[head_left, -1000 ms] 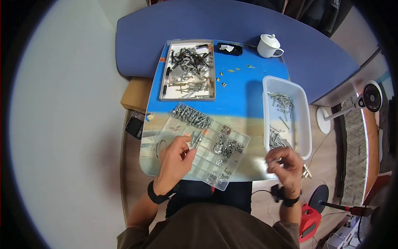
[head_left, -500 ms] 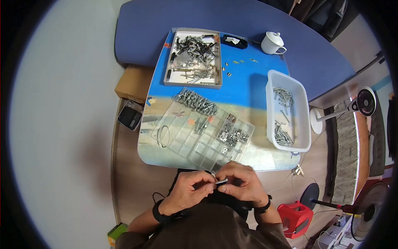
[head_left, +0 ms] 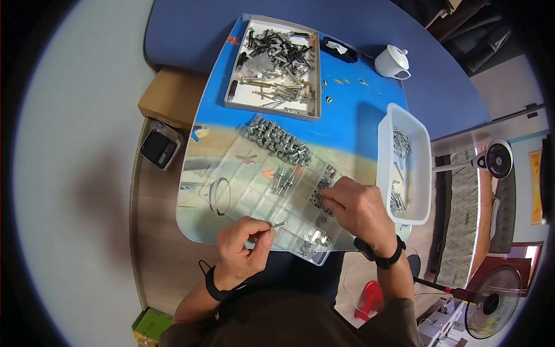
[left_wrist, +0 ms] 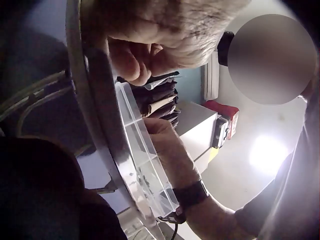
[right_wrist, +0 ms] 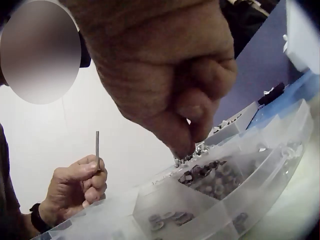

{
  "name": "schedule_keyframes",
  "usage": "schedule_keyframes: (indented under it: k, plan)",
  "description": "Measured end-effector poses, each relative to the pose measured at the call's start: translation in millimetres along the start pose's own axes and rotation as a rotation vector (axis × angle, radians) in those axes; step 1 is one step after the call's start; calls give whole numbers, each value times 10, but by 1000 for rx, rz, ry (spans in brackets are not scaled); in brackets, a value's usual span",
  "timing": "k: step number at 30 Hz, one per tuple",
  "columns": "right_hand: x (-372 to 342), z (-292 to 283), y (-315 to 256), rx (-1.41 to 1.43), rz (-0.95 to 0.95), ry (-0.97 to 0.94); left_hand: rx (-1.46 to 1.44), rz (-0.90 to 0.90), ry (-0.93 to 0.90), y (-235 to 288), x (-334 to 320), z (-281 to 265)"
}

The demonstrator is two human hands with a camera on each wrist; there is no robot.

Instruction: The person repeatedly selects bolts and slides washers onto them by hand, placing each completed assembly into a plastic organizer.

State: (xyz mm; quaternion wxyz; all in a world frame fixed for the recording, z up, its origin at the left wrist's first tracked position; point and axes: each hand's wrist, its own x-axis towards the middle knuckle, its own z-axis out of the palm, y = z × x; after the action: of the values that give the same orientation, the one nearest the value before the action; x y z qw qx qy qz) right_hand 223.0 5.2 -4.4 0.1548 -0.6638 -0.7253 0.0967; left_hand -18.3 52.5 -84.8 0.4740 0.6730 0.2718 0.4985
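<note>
My left hand (head_left: 241, 245) pinches a thin silver bolt (head_left: 279, 225) between thumb and fingertips, near the front edge of the clear divided organizer (head_left: 244, 203). In the right wrist view the bolt (right_wrist: 97, 146) stands upright from the left hand (right_wrist: 77, 185). My right hand (head_left: 363, 211) reaches into the organizer's right side, fingertips down among small nuts and washers (right_wrist: 220, 182); whether it pinches one is hidden. Short bolts (head_left: 277, 140) fill the organizer's far compartments, and a few more (head_left: 284, 180) lie in a middle one.
Behind the organizer lies a shallow box (head_left: 272, 110) of mixed screws. At the right stands a white plastic tub (head_left: 422, 173) with long bolts. A lidded white cup (head_left: 392, 62) and a black case (head_left: 339, 50) are at the table's back.
The hands, together in front of the table half a second ago, have parted. My right hand has moved forward to the nuts and washers; the left has moved slightly left and forward with the bolt.
</note>
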Motion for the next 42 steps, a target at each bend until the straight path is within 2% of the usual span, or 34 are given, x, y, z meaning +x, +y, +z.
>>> schedule_keyframes:
  k: [7,10,12,19,28,31,33,34,36,40,41,42]
  plan:
    - [40,52,-98,-92,119,-60,33,4,-67,21,55,-76]
    - [35,65,-108,-135,109,-79,41,31,-73,-6,38,-85]
    - [21,69,-127,-112,37,-35,41,47,-71,-27,33,-93]
    - [72,61,-173,-169,67,-103,55,86,-67,-50,24,-95]
    - [67,111,-113,-47,110,-57,65,69,-75,-24,33,-114]
    - [55,99,-90,76,95,6,59,50,-89,-7,36,-118]
    - [17,61,-138,372,283,38,59,39,-96,4,35,-123]
    - [-19,55,-164,372,279,42,-3,-19,-110,4,33,-128]
    - [-107,57,-235,1158,577,115,-64,-70,-125,72,54,-139]
    - [-269,173,-439,1406,445,234,-29,-191,-293,436,85,-116]
    - [-307,181,-540,1402,518,280,-46,-248,-322,519,81,-98]
    - [-375,221,-556,1408,514,284,-61,-305,-353,581,69,-86]
